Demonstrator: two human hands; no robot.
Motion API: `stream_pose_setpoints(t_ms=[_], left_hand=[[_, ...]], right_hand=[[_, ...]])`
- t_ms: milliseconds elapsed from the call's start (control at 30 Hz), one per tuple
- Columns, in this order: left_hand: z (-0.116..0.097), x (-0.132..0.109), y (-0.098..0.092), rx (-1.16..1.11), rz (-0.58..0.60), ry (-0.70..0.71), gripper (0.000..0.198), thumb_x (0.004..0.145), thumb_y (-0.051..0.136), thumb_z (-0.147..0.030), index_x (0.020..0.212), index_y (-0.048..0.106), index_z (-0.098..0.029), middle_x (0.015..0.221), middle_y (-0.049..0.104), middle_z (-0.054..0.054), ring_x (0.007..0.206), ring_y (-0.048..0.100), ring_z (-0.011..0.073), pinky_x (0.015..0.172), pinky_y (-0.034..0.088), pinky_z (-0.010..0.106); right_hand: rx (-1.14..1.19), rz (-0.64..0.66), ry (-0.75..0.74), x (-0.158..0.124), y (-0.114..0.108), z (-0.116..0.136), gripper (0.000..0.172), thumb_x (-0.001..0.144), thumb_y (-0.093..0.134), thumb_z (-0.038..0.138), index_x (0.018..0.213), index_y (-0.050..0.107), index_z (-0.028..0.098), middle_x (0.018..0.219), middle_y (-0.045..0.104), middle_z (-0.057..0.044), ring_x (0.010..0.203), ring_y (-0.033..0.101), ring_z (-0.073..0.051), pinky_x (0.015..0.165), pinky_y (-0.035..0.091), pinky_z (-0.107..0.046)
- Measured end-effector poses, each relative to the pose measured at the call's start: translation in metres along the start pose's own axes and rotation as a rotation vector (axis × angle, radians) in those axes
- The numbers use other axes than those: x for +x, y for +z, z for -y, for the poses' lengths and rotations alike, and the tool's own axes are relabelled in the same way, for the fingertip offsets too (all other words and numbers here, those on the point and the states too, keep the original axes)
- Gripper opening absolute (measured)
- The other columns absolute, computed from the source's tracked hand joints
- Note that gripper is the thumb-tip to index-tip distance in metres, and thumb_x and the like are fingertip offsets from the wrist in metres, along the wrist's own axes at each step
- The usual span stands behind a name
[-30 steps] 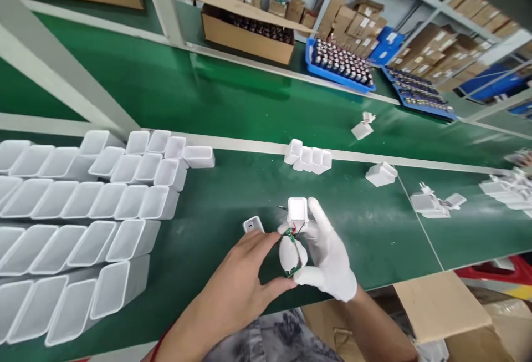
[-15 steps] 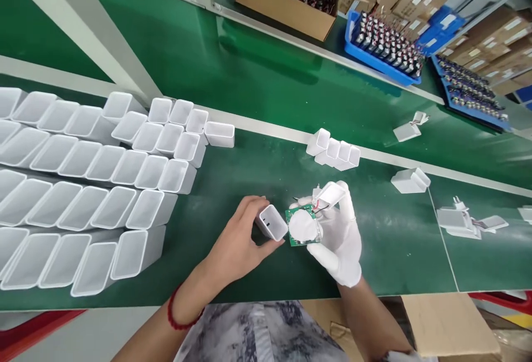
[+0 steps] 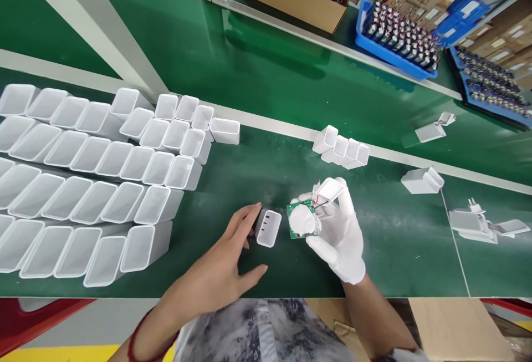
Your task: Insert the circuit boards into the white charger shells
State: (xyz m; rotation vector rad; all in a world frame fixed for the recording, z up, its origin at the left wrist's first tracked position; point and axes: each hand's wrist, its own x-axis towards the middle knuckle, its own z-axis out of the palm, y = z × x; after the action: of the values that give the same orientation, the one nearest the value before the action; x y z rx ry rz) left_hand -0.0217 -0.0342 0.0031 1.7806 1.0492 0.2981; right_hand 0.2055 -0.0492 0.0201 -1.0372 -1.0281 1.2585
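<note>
Near the middle of the green surface (image 3: 386,240), a white plastic case (image 3: 269,229) has just been let go. Half a second ago it was tipped and pinched by the left hand (image 3: 226,262); now it is set down, and small dark slots can be seen in its hollow. At eight o'clock from it, the left fingers are spread wide and nothing is gripped; whether the case is touched by a fingertip cannot be told. At three o'clock, a green circuit board (image 3: 292,208) with a round white pad (image 3: 302,220) is held, as before, by the gloved right hand (image 3: 338,240), its fingers pinched on the board. At the board's two o'clock, a small white cover (image 3: 330,189) is joined by wires. So case and board are kept apart, and the left hand seems freed.
</note>
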Motion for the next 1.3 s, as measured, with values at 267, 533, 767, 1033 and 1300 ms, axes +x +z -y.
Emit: stream_pose_setpoints(t_ms=[267, 533, 767, 1033, 1300], left_hand=[[-0.011, 0.034, -0.002, -0.106, -0.125, 0.169, 0.057, 0.081, 0.068, -0.016, 0.133, 0.047, -0.028, 0.133, 0.055, 0.01, 0.124, 0.052, 0.0293, 0.069, 0.063, 0.031], [-0.027, 0.029, 0.004, -0.219, -0.323, 0.324, 0.053, 0.08, 0.067, -0.01, 0.127, 0.05, -0.028, 0.129, 0.052, 0.008, 0.116, 0.059, 0.0232, 0.09, 0.057, 0.032], [-0.031, 0.029, 0.005, -0.196, -0.352, 0.357, 0.048, 0.082, 0.069, -0.014, 0.125, 0.05, -0.026, 0.127, 0.054, 0.008, 0.114, 0.06, 0.0216, 0.092, 0.055, 0.031], [-0.031, 0.028, 0.009, -0.201, -0.374, 0.362, 0.05, 0.081, 0.068, -0.014, 0.125, 0.05, -0.027, 0.127, 0.056, 0.009, 0.114, 0.06, 0.0241, 0.091, 0.057, 0.033], [-0.03, 0.028, 0.01, -0.162, -0.37, 0.363, 0.054, 0.08, 0.068, -0.01, 0.127, 0.049, -0.028, 0.128, 0.054, 0.008, 0.113, 0.061, 0.0215, 0.091, 0.057, 0.03]], right_hand=[[-0.156, 0.169, -0.061, -0.002, 0.01, 0.011, 0.084, 0.082, 0.074, 0.027, 0.147, 0.022, 0.033, 0.122, 0.061, -0.01, 0.119, 0.061, -0.028, 0.105, 0.045, -0.057], [-0.604, 0.311, -0.284, -0.003, 0.006, 0.026, 0.06, 0.087, 0.066, 0.02, 0.14, 0.039, 0.03, 0.134, 0.059, -0.011, 0.127, 0.057, -0.029, 0.106, 0.047, -0.054], [-0.636, 0.339, -0.291, -0.004, 0.004, 0.032, 0.072, 0.083, 0.07, 0.01, 0.146, 0.038, 0.025, 0.14, 0.057, -0.012, 0.13, 0.054, -0.028, 0.111, 0.042, -0.051], [-0.699, 0.311, -0.264, -0.003, 0.011, 0.037, 0.069, 0.082, 0.071, 0.013, 0.142, 0.043, 0.032, 0.134, 0.062, -0.01, 0.125, 0.058, -0.03, 0.106, 0.045, -0.057], [-0.763, 0.328, -0.293, -0.006, 0.01, 0.033, 0.08, 0.082, 0.068, 0.008, 0.148, 0.032, 0.035, 0.141, 0.055, -0.011, 0.134, 0.05, -0.031, 0.108, 0.042, -0.058]])
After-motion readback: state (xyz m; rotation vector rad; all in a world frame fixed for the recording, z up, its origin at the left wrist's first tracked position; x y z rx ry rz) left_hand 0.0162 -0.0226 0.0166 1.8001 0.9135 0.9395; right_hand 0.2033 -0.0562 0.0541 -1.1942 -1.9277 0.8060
